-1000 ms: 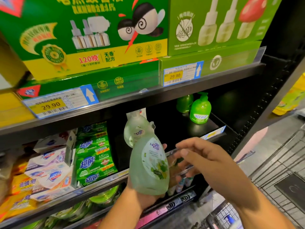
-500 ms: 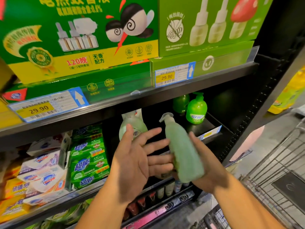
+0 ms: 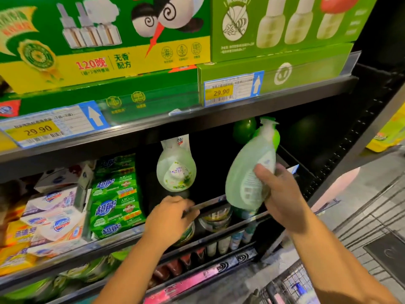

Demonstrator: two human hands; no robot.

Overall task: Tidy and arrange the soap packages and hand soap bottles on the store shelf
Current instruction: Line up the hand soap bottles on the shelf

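My right hand (image 3: 279,195) grips a pale green hand soap bottle (image 3: 249,170), tilted with its pump toward the back of the middle shelf. Behind it stand two darker green pump bottles (image 3: 244,130), one mostly hidden. A second pale green bottle (image 3: 176,170) stands upright further left on the shelf. My left hand (image 3: 172,216) is below it, fingers curled over the shelf's front rail (image 3: 210,204). Green soap packages (image 3: 116,198) are stacked left of the bottles. White soap boxes (image 3: 54,207) and yellow soap packs (image 3: 13,238) lie jumbled further left.
The upper shelf (image 3: 285,95) carries large green boxes (image 3: 105,40) and price tags (image 3: 232,89). A lower shelf (image 3: 197,279) holds tins and small bottles. A wire shopping cart (image 3: 291,288) stands at the bottom right, and a dark upright (image 3: 361,119) closes the shelf's right side.
The pale green bottle passed from my left hand to my right, which raised it toward the shelf's right part. My left hand dropped to the shelf's front rail.
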